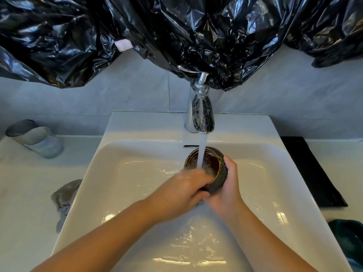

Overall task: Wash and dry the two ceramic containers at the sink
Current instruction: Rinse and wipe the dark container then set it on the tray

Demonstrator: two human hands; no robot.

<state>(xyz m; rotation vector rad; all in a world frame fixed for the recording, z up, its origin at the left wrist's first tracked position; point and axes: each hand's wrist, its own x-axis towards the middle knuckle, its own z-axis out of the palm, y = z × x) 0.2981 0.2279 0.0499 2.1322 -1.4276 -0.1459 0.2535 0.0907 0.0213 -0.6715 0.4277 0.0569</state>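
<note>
Both hands hold one ceramic container (217,181) under the running tap, at the centre of the sink (117,173).

Black plastic sheeting (176,26) hangs across 12 o'clock, and the white sink fills the middle of the counter (23,193). A black mat (314,173) lies at 3 o'clock. The left hand (182,193) curls its fingers over the container's near rim – they are blurred – while the right hand (227,191) wraps the dark green outer wall, thumb on the gold rim. From the faucet (202,114) a water stream (202,152) falls into the brown interior. A glass tumbler (35,138) stands at 9 o'clock and a grey cloth (64,195) lies at 8 o'clock.
</note>
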